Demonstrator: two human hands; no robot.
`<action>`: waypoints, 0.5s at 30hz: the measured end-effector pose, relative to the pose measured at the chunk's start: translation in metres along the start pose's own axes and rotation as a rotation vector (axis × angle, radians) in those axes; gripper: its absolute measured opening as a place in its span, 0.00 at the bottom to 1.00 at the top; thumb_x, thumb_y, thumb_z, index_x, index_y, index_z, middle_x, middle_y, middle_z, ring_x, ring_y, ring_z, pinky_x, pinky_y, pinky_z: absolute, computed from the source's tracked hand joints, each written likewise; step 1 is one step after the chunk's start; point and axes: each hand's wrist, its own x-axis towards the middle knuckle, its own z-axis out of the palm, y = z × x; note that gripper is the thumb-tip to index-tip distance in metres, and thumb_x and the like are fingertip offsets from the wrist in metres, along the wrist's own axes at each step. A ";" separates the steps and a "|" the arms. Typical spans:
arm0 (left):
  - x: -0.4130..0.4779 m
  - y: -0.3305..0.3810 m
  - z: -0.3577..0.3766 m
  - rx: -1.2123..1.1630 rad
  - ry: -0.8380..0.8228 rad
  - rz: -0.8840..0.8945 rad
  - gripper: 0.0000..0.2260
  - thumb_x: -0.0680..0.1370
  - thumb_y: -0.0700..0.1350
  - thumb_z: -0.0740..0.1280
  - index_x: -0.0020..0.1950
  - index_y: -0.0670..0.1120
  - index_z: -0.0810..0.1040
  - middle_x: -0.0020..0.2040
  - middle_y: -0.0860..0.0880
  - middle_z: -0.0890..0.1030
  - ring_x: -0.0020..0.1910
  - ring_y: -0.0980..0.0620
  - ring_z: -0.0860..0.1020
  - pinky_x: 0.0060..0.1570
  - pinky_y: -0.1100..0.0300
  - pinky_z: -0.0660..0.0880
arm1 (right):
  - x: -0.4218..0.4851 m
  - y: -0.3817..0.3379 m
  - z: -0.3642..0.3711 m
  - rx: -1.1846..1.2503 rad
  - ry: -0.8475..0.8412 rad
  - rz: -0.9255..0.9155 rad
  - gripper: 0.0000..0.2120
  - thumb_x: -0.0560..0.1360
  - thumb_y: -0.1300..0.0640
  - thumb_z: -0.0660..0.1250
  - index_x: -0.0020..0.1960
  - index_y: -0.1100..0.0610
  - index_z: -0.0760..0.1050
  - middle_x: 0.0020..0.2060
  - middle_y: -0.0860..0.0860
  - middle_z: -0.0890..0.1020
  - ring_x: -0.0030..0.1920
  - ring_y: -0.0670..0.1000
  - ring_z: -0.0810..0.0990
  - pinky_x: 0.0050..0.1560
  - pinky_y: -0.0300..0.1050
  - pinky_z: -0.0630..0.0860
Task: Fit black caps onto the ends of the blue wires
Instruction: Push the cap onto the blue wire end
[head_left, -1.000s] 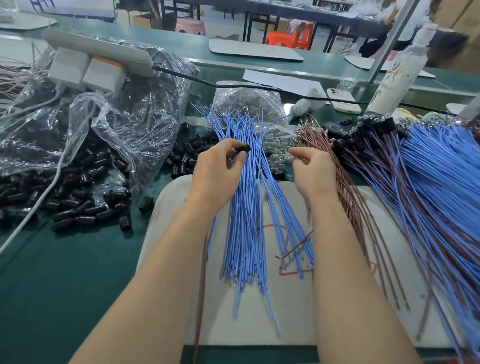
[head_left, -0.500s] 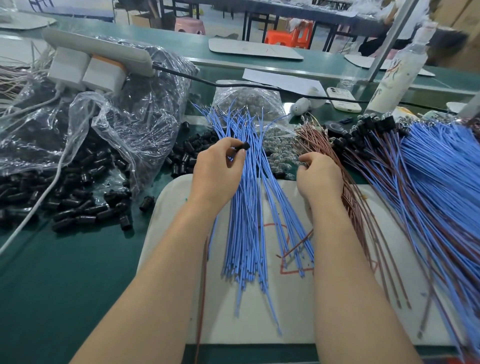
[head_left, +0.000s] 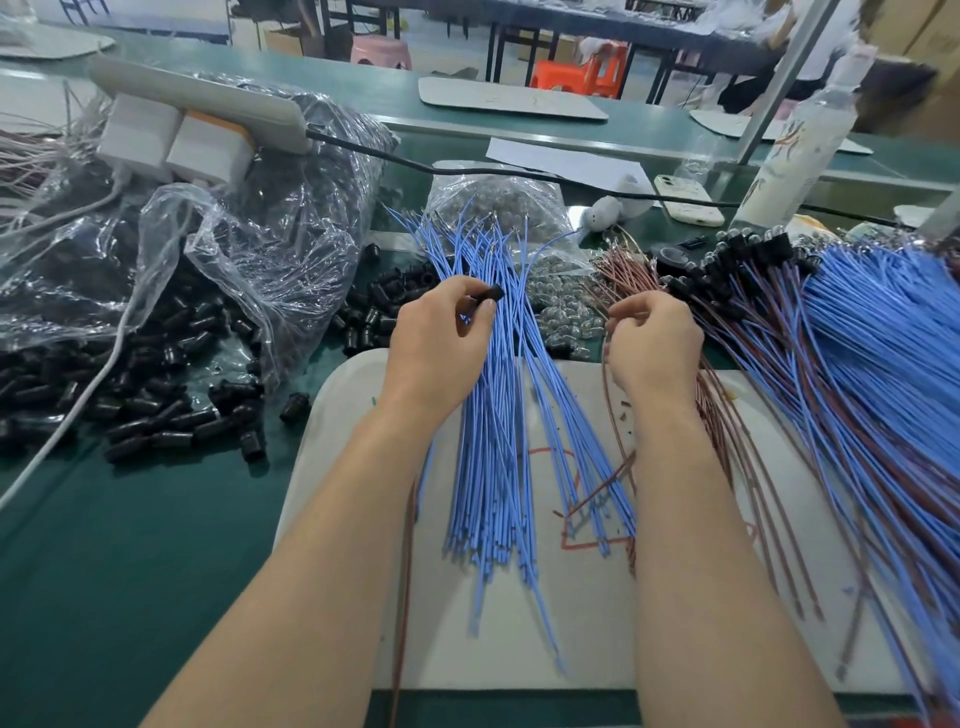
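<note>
Left hand (head_left: 441, 343) pinching black cap (head_left: 492, 294); right hand (head_left: 655, 345) curled

two bare forearms, no sleeves in view, left hand (head_left: 439, 340) and right hand (head_left: 655, 345) ungloved, ringless

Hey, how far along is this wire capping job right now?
Done: a big pile of capped wires lies at the right, black caps at their far ends. In hand: the left hand pinches one black cap above the loose blue wires; the right hand is closed beside the brown wires. Left: that whole uncapped bundle, with many spare caps.
</note>
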 end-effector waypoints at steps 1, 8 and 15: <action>0.000 0.000 0.000 0.002 -0.002 0.002 0.07 0.79 0.45 0.64 0.55 0.46 0.79 0.41 0.54 0.80 0.38 0.62 0.76 0.38 0.75 0.69 | 0.001 0.000 0.000 -0.020 -0.035 0.041 0.14 0.73 0.69 0.56 0.46 0.57 0.78 0.46 0.55 0.82 0.49 0.57 0.81 0.52 0.54 0.79; 0.000 0.000 0.000 0.003 0.002 0.005 0.07 0.79 0.45 0.64 0.55 0.46 0.79 0.41 0.54 0.80 0.37 0.63 0.75 0.37 0.77 0.68 | 0.007 0.004 -0.006 -0.192 -0.076 0.130 0.13 0.77 0.64 0.58 0.58 0.60 0.77 0.54 0.59 0.80 0.54 0.59 0.77 0.47 0.45 0.71; 0.000 0.000 0.001 0.005 -0.001 0.010 0.07 0.79 0.44 0.64 0.55 0.46 0.79 0.42 0.53 0.81 0.37 0.63 0.75 0.36 0.78 0.68 | 0.008 0.003 -0.005 -0.222 -0.079 0.102 0.16 0.76 0.66 0.59 0.61 0.60 0.76 0.57 0.59 0.79 0.56 0.58 0.76 0.55 0.47 0.72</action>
